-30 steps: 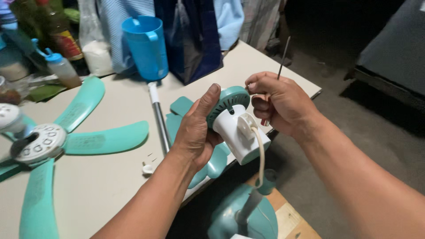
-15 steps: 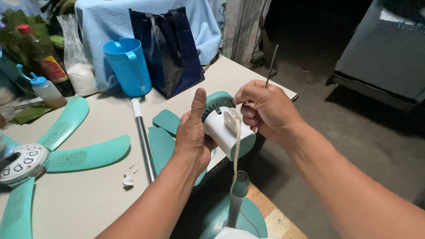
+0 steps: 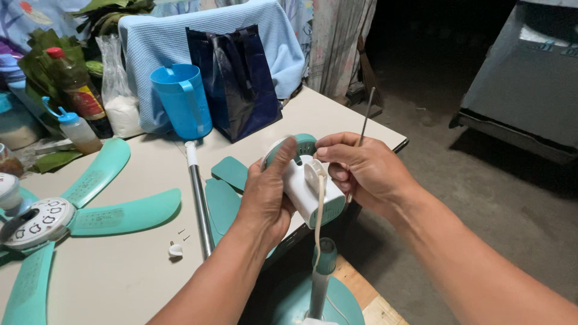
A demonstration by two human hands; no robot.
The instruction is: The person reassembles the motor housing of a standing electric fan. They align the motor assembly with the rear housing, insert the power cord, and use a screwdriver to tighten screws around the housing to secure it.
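My left hand [image 3: 265, 195] grips a small fan motor housing [image 3: 304, 180], white with a teal vented cap, held over the table's front edge. Its thumb lies across the teal cap. My right hand [image 3: 361, 171] touches the housing from the right and holds a thin screwdriver [image 3: 365, 117], whose metal shaft points up and away. A cream cord [image 3: 319, 216] runs from the housing down to a teal fan stand [image 3: 322, 283] below the table.
On the beige table [image 3: 120, 271] lie a teal fan blade wheel [image 3: 78, 210], a second teal blade [image 3: 226, 189], a metal pole [image 3: 198, 198], a small white cap [image 3: 174, 248] and tiny screws. At the back stand a blue jug [image 3: 180, 99], a dark bag [image 3: 238, 75] and bottles [image 3: 75, 99].
Both hands have brought the housing slightly lower and closer together. My left thumb now wraps over the teal cap instead of standing upright. The view has shifted a little.
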